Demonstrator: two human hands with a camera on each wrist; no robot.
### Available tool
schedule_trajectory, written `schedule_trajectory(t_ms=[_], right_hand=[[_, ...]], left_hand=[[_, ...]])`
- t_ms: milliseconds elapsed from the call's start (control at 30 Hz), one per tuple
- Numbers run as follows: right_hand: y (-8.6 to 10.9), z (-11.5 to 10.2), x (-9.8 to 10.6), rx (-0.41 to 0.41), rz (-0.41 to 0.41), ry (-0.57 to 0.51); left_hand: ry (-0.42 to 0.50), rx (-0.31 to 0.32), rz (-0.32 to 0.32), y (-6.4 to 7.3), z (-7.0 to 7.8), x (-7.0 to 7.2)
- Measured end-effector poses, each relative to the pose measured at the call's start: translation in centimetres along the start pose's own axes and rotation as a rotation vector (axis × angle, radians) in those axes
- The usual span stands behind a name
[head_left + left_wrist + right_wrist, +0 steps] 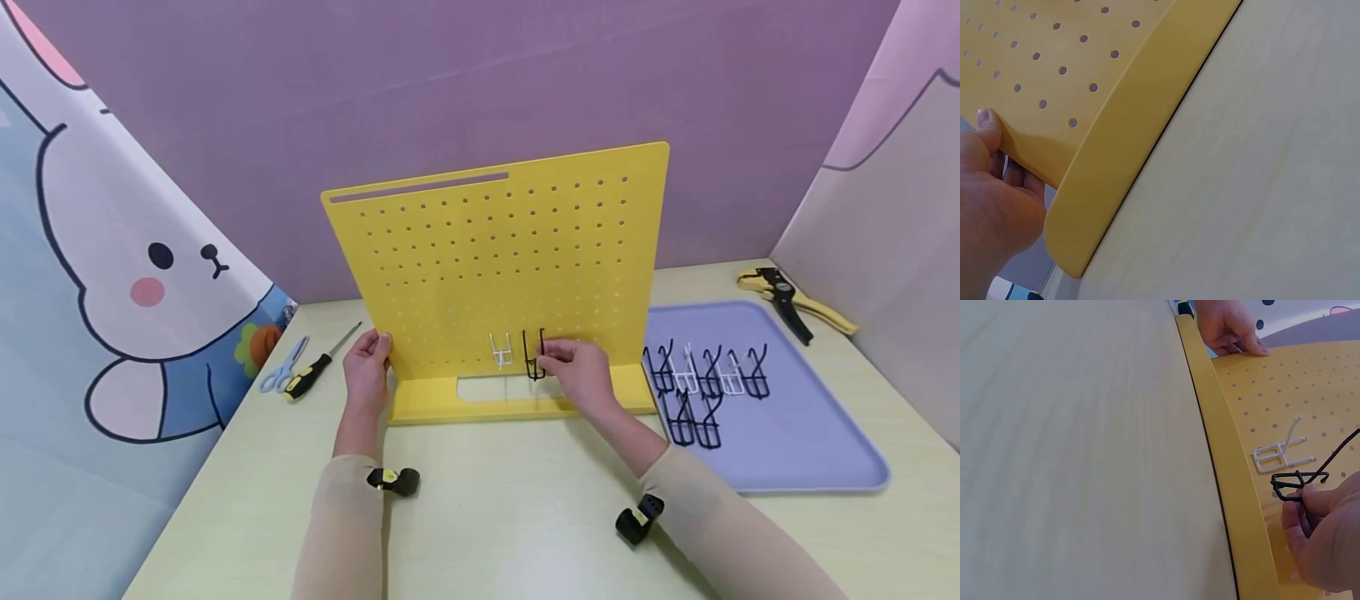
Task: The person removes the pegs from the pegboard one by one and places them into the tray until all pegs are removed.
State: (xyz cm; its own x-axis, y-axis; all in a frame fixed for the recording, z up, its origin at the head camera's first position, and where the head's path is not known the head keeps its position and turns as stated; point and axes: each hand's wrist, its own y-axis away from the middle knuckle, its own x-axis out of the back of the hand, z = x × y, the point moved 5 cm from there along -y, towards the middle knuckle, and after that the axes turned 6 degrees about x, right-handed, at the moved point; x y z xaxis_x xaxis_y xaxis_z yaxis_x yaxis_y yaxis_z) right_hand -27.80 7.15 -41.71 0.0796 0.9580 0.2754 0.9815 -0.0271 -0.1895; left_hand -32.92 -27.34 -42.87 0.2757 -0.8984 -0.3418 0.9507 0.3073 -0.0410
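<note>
A yellow pegboard (495, 250) stands upright on its own base, its face full of small holes. My left hand (367, 372) grips the board's left edge low down, thumb on the front face and fingers behind, as the left wrist view shows. Between thumb and fingers my right hand (581, 372) pinches a black wire hook (1300, 480), held close against the lower face of the board. Just left of it a white wire hook (501, 352) sits on the board. Its prongs point outward.
To the right, a lavender tray (795, 450) carries several black and white wire hooks (708, 429). Behind it lies a yellow-and-black wire stripper (795, 302). Left of the board are a screwdriver (307, 377) and light-blue scissors (282, 372). A purple backdrop (480, 92) rises behind.
</note>
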Motion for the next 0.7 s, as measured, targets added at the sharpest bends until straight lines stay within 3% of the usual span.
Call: schedule_trajectory(t_ms=[200, 400, 533, 700], right_hand=[[0.1, -0.2, 0.0, 0.020, 0.012, -0.004], [0.6, -1.7, 0.4, 0.049, -0.008, -0.084], [1.4, -2.7, 1.4, 0.063, -0.040, -0.115], [2.4, -3.4, 3.4, 0.070, -0.056, -0.072]], left_hand=[[-0.002, 0.006, -0.004, 0.0, 0.1, 0.0], [-0.006, 0.003, 0.004, 0.1, 0.1, 0.1], [-0.012, 0.000, 0.007, 0.1, 0.0, 0.1], [-0.004, -0.009, 0.000, 0.0, -0.1, 0.0]])
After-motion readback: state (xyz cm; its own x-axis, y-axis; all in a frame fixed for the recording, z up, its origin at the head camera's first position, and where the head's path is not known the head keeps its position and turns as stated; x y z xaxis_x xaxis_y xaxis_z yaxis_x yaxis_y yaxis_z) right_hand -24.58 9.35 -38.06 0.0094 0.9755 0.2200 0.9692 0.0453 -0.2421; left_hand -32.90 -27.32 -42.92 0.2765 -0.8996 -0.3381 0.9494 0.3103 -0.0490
